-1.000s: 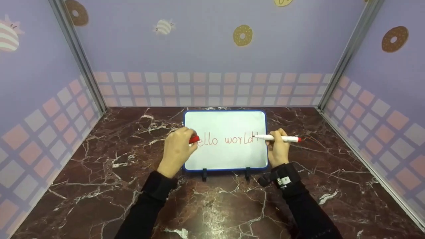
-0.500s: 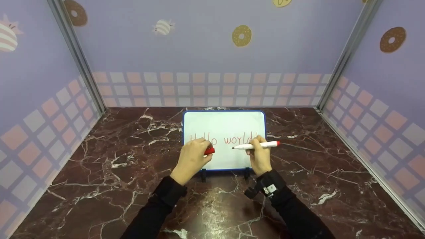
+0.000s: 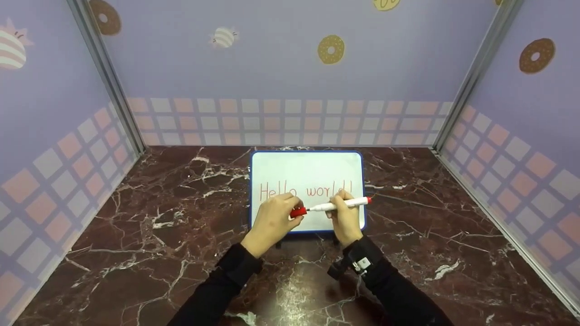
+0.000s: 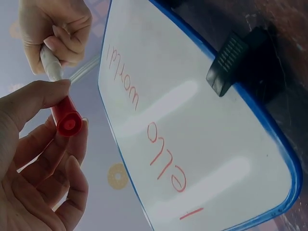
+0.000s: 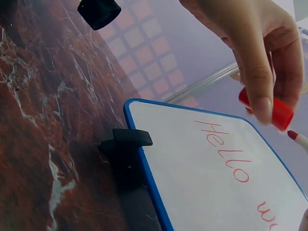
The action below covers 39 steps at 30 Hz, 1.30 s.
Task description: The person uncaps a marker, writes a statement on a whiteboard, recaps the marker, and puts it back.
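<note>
My left hand [image 3: 275, 218] pinches a red marker cap [image 4: 67, 118] between thumb and fingers, in front of the whiteboard. In my right hand [image 3: 346, 219] is a white marker [image 3: 337, 205] with a red end, gripped by the barrel and pointing left. Its dark red tip [image 5: 292, 135] is right at the cap's mouth, lined up with it in the head view. Behind both hands stands the blue-framed whiteboard [image 3: 308, 170], with "Hello world!" handwritten in red across its middle. The hands overlap its lower half and part of the lettering.
Black clip feet [image 5: 131, 138] hold the board's lower edge on the dark red marbled table [image 3: 149, 253]. Purple patterned panels [image 3: 272, 68] with metal corner posts enclose the table at the back and sides.
Both hands have moved toward each other and lower across the board, the left with the cap going right, the right with the marker going left. The cap and marker tip now meet.
</note>
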Each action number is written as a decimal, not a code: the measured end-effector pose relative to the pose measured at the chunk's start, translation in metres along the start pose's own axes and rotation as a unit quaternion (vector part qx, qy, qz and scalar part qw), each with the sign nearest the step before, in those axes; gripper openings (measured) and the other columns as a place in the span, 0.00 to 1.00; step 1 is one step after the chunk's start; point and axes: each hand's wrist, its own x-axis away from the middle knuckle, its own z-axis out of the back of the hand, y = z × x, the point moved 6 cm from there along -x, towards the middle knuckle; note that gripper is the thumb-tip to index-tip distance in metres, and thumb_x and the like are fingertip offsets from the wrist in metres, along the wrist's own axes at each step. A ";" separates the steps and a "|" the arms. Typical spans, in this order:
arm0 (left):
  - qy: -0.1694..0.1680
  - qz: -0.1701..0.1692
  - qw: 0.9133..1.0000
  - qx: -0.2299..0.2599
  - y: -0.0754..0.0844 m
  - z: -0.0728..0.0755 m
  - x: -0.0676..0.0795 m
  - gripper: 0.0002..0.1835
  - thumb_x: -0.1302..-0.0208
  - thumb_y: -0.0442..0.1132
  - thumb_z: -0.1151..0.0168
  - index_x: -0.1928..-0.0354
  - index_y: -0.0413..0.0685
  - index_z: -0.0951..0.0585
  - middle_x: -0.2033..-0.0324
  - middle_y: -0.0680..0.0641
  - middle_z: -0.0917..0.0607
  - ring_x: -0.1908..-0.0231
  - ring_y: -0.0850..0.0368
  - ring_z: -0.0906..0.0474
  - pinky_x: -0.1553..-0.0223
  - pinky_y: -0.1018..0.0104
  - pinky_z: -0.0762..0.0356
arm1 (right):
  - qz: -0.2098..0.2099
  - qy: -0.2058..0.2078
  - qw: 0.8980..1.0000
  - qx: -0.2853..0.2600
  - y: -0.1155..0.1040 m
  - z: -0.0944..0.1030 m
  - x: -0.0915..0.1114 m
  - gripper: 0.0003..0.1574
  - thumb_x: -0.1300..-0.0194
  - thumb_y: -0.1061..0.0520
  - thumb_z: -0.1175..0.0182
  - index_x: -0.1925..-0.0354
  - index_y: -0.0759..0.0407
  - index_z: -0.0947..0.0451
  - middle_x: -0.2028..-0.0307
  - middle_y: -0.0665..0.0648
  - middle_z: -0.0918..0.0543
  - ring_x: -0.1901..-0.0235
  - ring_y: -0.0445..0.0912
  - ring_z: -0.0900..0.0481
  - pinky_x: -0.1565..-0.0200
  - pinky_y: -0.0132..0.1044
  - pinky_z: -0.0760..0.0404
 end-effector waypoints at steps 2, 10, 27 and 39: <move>-0.007 0.003 1.000 0.007 0.001 -0.002 0.000 0.10 0.51 0.38 0.22 0.69 0.47 0.16 0.73 0.51 0.15 0.74 0.58 0.20 0.72 0.65 0.19 | -0.004 0.001 1.000 0.006 0.002 -0.001 0.001 0.24 0.34 0.73 0.56 0.82 0.53 0.38 0.86 0.46 0.32 0.87 0.37 0.34 0.83 0.23 0.36; -0.012 0.000 0.999 0.039 0.006 -0.006 -0.001 0.07 0.46 0.37 0.25 0.67 0.47 0.14 0.73 0.52 0.14 0.73 0.58 0.19 0.71 0.66 0.18 | -0.005 -0.020 1.000 0.001 0.004 -0.008 0.006 0.23 0.37 0.73 0.55 0.83 0.53 0.40 0.85 0.46 0.34 0.86 0.37 0.35 0.82 0.24 0.36; 0.007 -0.047 0.996 0.075 0.018 -0.009 0.000 0.09 0.36 0.38 0.36 0.60 0.38 0.15 0.65 0.45 0.14 0.63 0.49 0.17 0.59 0.60 0.16 | -0.001 -0.042 0.999 -0.010 0.000 -0.015 0.010 0.23 0.34 0.72 0.55 0.82 0.54 0.37 0.85 0.46 0.30 0.86 0.38 0.33 0.81 0.24 0.34; 0.003 -0.050 0.993 0.105 0.014 -0.007 -0.001 0.09 0.37 0.37 0.36 0.61 0.38 0.14 0.65 0.43 0.14 0.63 0.48 0.17 0.60 0.59 0.15 | -0.005 -0.090 0.996 0.002 0.004 -0.015 0.009 0.24 0.31 0.71 0.51 0.82 0.53 0.36 0.84 0.46 0.29 0.84 0.38 0.31 0.79 0.23 0.32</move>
